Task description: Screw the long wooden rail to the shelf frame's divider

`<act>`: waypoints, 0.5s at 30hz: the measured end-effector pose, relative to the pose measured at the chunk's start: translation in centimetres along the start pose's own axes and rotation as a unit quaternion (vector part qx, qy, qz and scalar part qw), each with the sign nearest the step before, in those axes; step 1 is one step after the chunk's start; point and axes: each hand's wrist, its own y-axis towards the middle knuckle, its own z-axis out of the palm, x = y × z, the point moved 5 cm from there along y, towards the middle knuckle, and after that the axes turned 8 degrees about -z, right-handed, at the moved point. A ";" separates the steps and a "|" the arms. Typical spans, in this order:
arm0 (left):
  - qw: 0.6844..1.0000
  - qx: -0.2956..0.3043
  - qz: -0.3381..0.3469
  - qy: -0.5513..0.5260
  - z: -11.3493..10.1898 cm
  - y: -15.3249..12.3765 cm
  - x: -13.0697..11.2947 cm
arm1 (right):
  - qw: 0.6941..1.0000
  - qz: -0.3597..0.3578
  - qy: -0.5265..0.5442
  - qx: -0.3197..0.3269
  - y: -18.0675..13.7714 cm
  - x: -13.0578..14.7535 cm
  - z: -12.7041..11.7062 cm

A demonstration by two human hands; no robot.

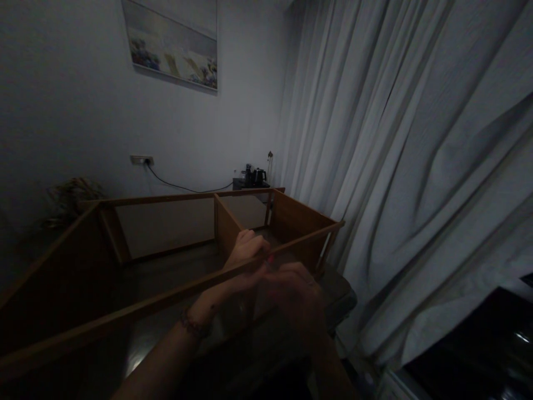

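A wooden frame unit [166, 222] with a middle divider [227, 225] lies on its side in a dim room. Its near rail [125, 311] runs across in front of me. My left hand [245, 253] reaches over that rail with its fingers curled onto the wood near the divider. My right hand [297, 294] is just right of it, fingers bent and pressed toward the same spot on the rail. What sits between the fingertips is too dark and small to name. A bracelet [194, 325] is on my left wrist.
Long pale curtains [395, 166] hang on the right. A painting [172, 47] is on the back wall above a socket and cable [144, 161]. A kettle [258, 176] stands on a small dark table. A plant [70, 197] sits at the left.
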 end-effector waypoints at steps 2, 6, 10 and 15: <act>1.000 0.001 0.007 0.000 -0.1 0.0 -0.2 | 0.999 -0.017 -0.033 -0.015 0.4 0.2 0.1; 1.000 -0.013 0.013 0.005 -0.5 0.1 -0.7 | 0.991 0.100 0.037 -0.081 0.0 -1.0 0.8; 1.000 -0.024 0.013 0.009 -0.6 0.1 -1.0 | 0.959 0.213 0.153 -0.110 -1.3 -1.9 1.8; 1.000 -0.005 0.007 0.006 -0.7 0.1 -1.1 | 0.979 0.171 0.095 -0.062 -1.7 -1.0 1.3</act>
